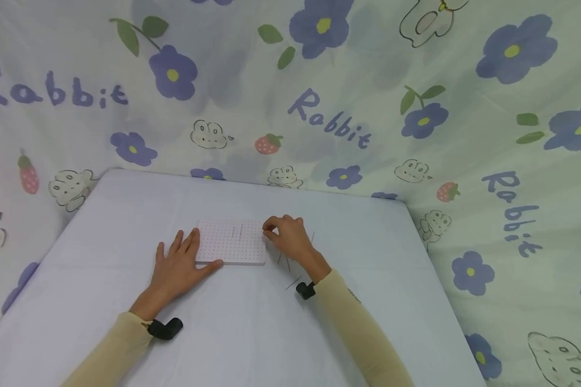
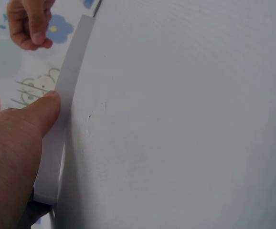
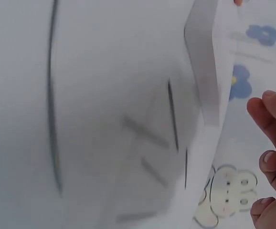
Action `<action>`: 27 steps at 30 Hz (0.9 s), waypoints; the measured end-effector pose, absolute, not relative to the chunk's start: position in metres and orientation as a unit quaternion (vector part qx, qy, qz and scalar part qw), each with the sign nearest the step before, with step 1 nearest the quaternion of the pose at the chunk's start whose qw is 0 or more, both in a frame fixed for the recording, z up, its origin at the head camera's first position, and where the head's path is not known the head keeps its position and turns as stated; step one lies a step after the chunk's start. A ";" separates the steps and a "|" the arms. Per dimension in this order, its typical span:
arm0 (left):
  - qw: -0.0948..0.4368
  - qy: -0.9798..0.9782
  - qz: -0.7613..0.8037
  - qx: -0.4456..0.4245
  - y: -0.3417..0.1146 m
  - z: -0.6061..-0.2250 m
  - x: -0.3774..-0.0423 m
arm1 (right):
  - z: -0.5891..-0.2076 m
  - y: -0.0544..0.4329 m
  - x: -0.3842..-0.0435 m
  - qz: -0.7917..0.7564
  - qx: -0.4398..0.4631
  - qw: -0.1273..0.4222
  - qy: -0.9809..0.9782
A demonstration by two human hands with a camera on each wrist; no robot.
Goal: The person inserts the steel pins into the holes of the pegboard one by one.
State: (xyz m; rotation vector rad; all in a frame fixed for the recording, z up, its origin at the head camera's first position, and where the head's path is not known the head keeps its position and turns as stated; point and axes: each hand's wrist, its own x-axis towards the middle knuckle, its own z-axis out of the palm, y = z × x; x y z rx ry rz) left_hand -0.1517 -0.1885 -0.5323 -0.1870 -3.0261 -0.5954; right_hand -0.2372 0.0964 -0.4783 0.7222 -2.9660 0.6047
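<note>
A white board with a grid of small holes lies on the table. Two thin upright lines, apparently thin sticks, rise near its far side. My left hand spreads around its front left corner, fingertips at the left edge, extended thumb against the front side. At the right edge, my right hand is raised with thumb and forefinger tips together; I cannot tell whether a stick is between them. Several thin dark sticks lie on the table beneath that hand.
A white cloth covers the table. Behind and beside it hangs a curtain printed with flowers, rabbits and strawberries. Each wrist wears a black camera, one on the left and one on the right.
</note>
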 end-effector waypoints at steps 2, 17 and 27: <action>0.026 -0.979 -0.193 -0.061 -0.190 -0.533 -0.152 | -0.476 0.107 -0.242 0.189 0.225 0.008 -0.956; 0.027 -0.978 -0.196 -0.061 -0.192 -0.535 -0.152 | -0.479 0.177 -0.262 0.180 0.158 -0.053 -0.969; 0.025 -0.978 -0.198 -0.063 -0.192 -0.534 -0.151 | -0.492 0.208 -0.262 0.170 0.149 -0.085 -0.970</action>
